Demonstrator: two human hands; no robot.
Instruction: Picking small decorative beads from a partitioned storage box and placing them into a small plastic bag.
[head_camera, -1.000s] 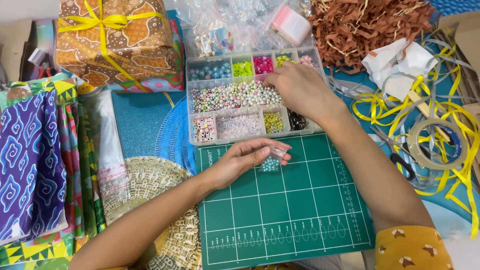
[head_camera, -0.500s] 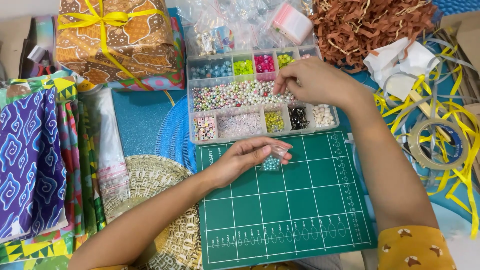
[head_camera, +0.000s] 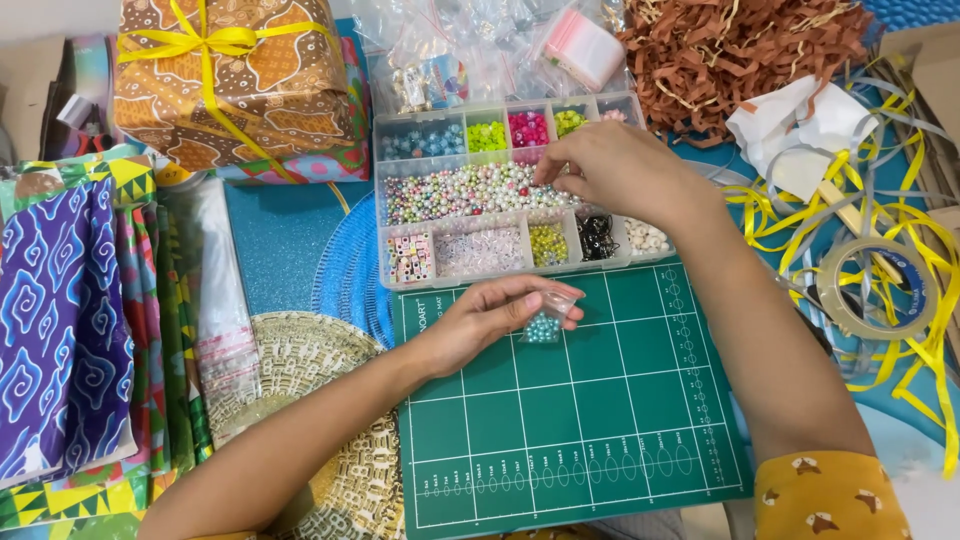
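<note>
My left hand (head_camera: 488, 318) rests on the green cutting mat (head_camera: 570, 420) and pinches a small clear bag of pale blue beads (head_camera: 544, 322) by its top. My right hand (head_camera: 610, 170) hovers over the clear compartment bead box (head_camera: 400, 200), fingertips pinched together above the long row of mixed pastel beads (head_camera: 460, 190). Whether a bead sits between those fingertips I cannot tell. The box holds blue, green, pink, yellow, black and white beads in separate compartments.
A wrapped gift with yellow ribbon (head_camera: 230, 80) stands at the back left. Patterned fabrics (head_camera: 70, 320) lie at the left, a woven gold placemat (head_camera: 300, 400) beside the mat. Brown paper shred (head_camera: 740, 50), yellow ribbon (head_camera: 900, 250) and a tape roll (head_camera: 875, 288) fill the right.
My right hand has shifted left along the bead box, from its right end to over the pastel bead row. My left hand stays put with the bag.
</note>
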